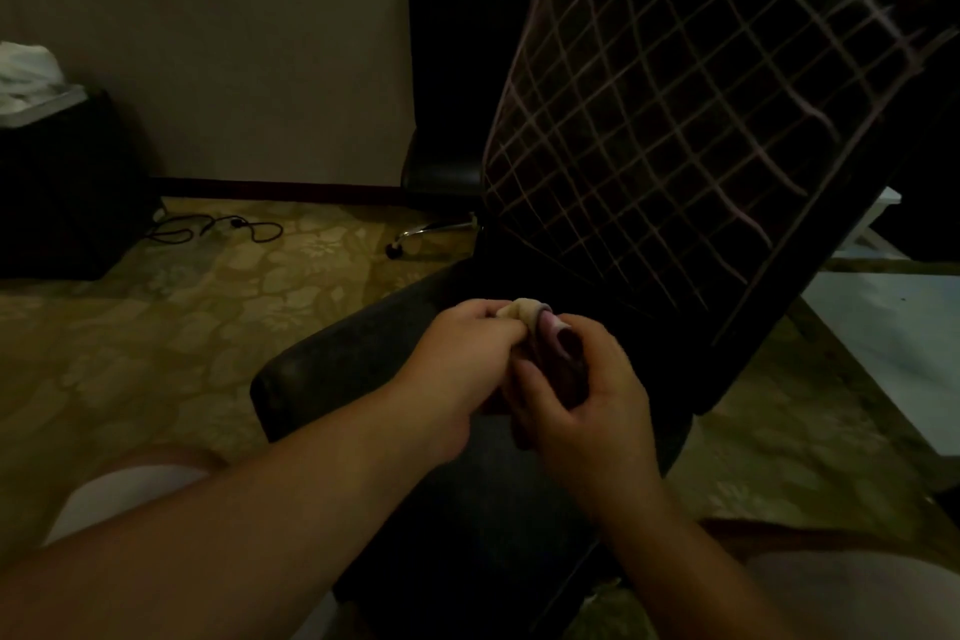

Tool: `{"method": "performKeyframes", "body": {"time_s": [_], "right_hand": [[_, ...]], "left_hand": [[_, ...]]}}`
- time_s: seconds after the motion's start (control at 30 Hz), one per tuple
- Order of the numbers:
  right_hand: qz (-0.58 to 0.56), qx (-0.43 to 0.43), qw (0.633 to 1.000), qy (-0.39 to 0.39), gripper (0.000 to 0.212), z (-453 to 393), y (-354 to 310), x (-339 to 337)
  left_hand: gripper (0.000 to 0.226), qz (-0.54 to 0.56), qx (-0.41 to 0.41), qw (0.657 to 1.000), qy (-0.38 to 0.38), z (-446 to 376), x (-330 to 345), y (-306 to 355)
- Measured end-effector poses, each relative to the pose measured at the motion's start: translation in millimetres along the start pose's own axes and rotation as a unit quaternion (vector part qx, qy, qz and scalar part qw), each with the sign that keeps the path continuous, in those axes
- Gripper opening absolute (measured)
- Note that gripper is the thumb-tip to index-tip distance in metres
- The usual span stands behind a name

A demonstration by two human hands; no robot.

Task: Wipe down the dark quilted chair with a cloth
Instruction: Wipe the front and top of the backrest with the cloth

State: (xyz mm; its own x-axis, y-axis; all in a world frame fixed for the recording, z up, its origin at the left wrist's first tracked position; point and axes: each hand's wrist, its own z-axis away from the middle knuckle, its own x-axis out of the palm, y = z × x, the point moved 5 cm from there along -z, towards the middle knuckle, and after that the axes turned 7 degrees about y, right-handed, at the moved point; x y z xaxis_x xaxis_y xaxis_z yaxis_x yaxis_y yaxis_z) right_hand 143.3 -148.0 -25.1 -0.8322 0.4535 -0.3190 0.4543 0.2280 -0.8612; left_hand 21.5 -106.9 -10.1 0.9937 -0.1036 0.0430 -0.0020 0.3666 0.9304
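The dark quilted chair (675,120) stands in front of me, its back crossed by pale stitched lines, its black seat (363,353) reaching toward me. Over the seat both hands meet on a small bunched cloth (530,314), pale at the top and dark lower down. My left hand (462,359) pinches its pale end. My right hand (587,395) is curled around the dark part. The room is dim and most of the cloth is hidden by the fingers.
A second black chair (457,68) on a wheeled base stands behind, against the wall. A black cable (218,229) lies on the patterned carpet at left, beside a dark cabinet (67,182) with white fabric on top. A pale table (893,327) sits at right.
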Motion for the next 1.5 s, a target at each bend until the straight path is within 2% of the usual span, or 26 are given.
{"method": "performKeyframes", "body": {"time_s": [0.07,0.1,0.13,0.23,0.3,0.4,0.47,0.53,0.7,0.83,1.03,1.17,1.37,1.5], "right_hand": [[-0.048,0.042,0.994,-0.085,0.073,7.4,7.3,7.9],[-0.051,0.055,0.991,-0.11,0.084,10.2,9.4,9.2],[-0.044,0.06,0.991,-0.115,0.084,11.3,9.6,7.6],[-0.074,0.097,0.992,-0.044,0.044,4.1,11.0,-8.3],[-0.106,0.104,0.989,-0.016,0.029,-2.3,13.0,-20.0],[-0.164,0.11,0.98,-0.025,0.022,-9.1,12.9,-29.0],[-0.272,0.189,0.943,-0.043,0.025,-8.2,17.4,-29.2],[-0.317,0.241,0.916,-0.045,0.028,-6.0,26.2,-34.1],[-0.258,0.235,0.937,0.013,0.032,-9.7,32.4,-61.3],[-0.295,0.244,0.924,0.018,0.02,-19.3,24.9,-86.7],[-0.189,0.193,0.959,0.088,0.02,-54.6,14.8,-148.1],[-0.131,0.143,0.974,0.116,0.02,-87.2,-6.6,-188.5],[-0.057,0.118,0.978,0.164,0.023,-136.4,-23.9,-235.8],[-0.013,0.092,0.976,0.197,0.025,-168.2,-36.2,-254.6]], "left_hand": [[0.025,0.073,-0.034,0.996,-0.038,5.1,0.6,2.4],[0.03,0.105,-0.042,0.991,-0.069,8.3,2.1,4.5],[0.031,0.125,-0.047,0.986,-0.097,10.4,3.6,5.8],[0.028,0.12,-0.042,0.98,-0.152,12.1,6.1,8.7],[0.032,0.092,-0.025,0.983,-0.156,7.9,5.9,11.6],[0.043,-0.071,0.073,0.989,-0.109,-1.1,6.4,15.9],[0.039,-0.16,0.142,0.973,-0.085,-2.9,12.3,19.6],[0.033,-0.182,0.17,0.965,-0.077,-4.6,22.5,20.2],[0.027,-0.202,0.208,0.952,-0.095,-5.5,54.6,22.9],[0.022,-0.186,0.204,0.954,-0.114,-10.2,75.0,36.0],[0.025,-0.235,0.248,0.933,-0.111,-16.6,103.5,81.8],[0.029,-0.291,0.303,0.898,-0.132,-23.9,126.1,124.7],[0.03,-0.36,0.376,0.839,-0.16,-49.9,170.6,193.0],[0.038,-0.399,0.445,0.785,-0.16,-66.9,196.0,236.5]]}}
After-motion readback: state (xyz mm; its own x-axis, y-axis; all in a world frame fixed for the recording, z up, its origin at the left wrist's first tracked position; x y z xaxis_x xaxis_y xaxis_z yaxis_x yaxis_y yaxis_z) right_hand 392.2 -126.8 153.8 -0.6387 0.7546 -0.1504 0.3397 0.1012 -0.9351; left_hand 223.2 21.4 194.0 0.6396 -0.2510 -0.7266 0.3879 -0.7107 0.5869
